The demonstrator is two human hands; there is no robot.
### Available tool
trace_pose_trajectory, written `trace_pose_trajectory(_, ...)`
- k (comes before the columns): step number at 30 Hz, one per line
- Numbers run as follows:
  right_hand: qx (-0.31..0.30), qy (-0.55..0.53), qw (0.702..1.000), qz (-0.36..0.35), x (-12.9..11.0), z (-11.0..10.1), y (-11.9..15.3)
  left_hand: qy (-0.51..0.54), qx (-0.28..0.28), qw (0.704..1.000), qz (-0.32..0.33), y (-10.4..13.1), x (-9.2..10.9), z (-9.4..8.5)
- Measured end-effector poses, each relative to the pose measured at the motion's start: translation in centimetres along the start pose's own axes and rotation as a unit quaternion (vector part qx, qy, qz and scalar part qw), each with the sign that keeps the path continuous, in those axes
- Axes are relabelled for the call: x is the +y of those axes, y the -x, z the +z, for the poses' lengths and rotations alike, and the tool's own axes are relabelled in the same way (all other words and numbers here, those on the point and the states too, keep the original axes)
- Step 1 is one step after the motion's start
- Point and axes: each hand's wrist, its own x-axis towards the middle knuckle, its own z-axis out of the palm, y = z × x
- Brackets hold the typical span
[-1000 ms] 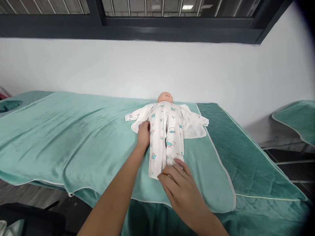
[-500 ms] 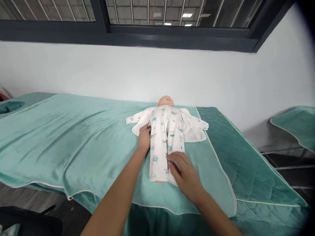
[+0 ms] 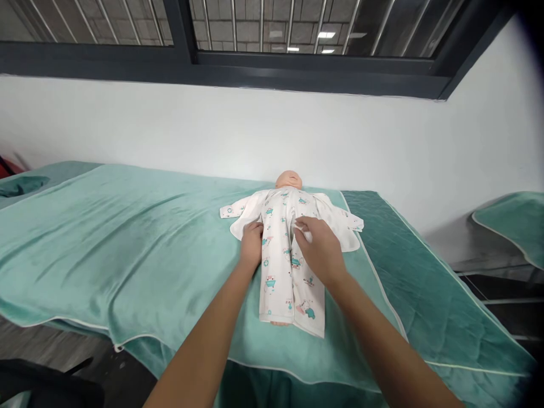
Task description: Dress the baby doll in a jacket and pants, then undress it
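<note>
Plainly, the space behind the doll [image 3: 289,180] is filled by a white wall [image 3: 127,124]. Beneath the doll a light green blanket [image 3: 127,238] is spread; above it, a dark window frame [image 3: 318,76] is set in the wall, and to its right a darker quilted cover [image 3: 425,294] is seen. The doll is covered below the head by white clothing [image 3: 275,294], with sleeves stretched out on both sides. The right hand [image 3: 321,249] is held over the doll's middle, thumb and fingers bent toward one another; whether cloth is pinched cannot be told. The left hand [image 3: 251,245] is laid along the doll's left edge, fingertips partly hidden, its grip likewise unclear. Small teal and pink prints [image 3: 270,281] are scattered over the doll's front, too tiny for lettering to be made out.
</note>
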Motion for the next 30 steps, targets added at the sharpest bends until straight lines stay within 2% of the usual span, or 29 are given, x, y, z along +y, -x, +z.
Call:
trace_pose_trajectory(2, -0.021, 0.044, 0.998, 0.027, -0.4, 1.0, -1.7, 0.002, 0.001, 1.0, 0.003, 0.0, 0.1, 0.0)
trace_pose_trajectory(4, -0.042, 0.041, 0.997, 0.048, -0.9, 1.8, -2.6, 0.004, 0.001, 1.0, 0.007, 0.0, 0.1, -0.1)
trace_pose_trajectory(7, -0.047, -0.065, 0.993, 0.086, -1.6, 2.5, -2.9, 0.004, -0.001, 1.0, 0.008, -0.1, 0.0, -0.1)
trace_pose_trajectory(9, -0.025, -0.133, 0.987, 0.089, -1.6, 2.7, -2.5, 0.003, -0.001, 1.0, 0.005, -0.2, -0.1, 0.0)
trace_pose_trajectory(11, 0.005, -0.158, 0.985, 0.073, -1.0, 2.6, -1.9, 0.002, 0.0, 1.0, 0.0, -0.1, -0.2, 0.1)
trace_pose_trajectory(16, 0.085, -0.157, 0.982, 0.056, 2.3, 1.9, -0.7, 0.002, -0.004, 1.0, -0.007, -0.1, -0.3, 0.2)
trace_pose_trajectory(18, 0.093, -0.135, 0.986, 0.015, 3.1, 1.5, -0.8, 0.004, -0.006, 1.0, -0.004, -0.1, -0.3, 0.2)
trace_pose_trajectory(21, 0.041, -0.091, 0.99, -0.095, 2.9, 1.1, -1.3, 0.001, -0.001, 1.0, -0.001, -0.1, -0.2, 0.2)
trace_pose_trajectory(23, -0.002, -0.053, 0.989, -0.135, 2.1, 1.3, -1.6, -0.002, 0.003, 1.0, 0.003, -0.1, -0.1, 0.2)
trace_pose_trajectory(26, -0.03, 0.005, 0.991, -0.13, 1.1, 1.8, -1.5, -0.003, 0.007, 1.0, 0.001, 0.0, 0.1, 0.2)
trace_pose_trajectory(30, -0.022, 0.03, 0.994, -0.102, 1.2, 2.1, -1.1, -0.01, 0.003, 1.0, -0.003, -0.1, 0.1, 0.1)
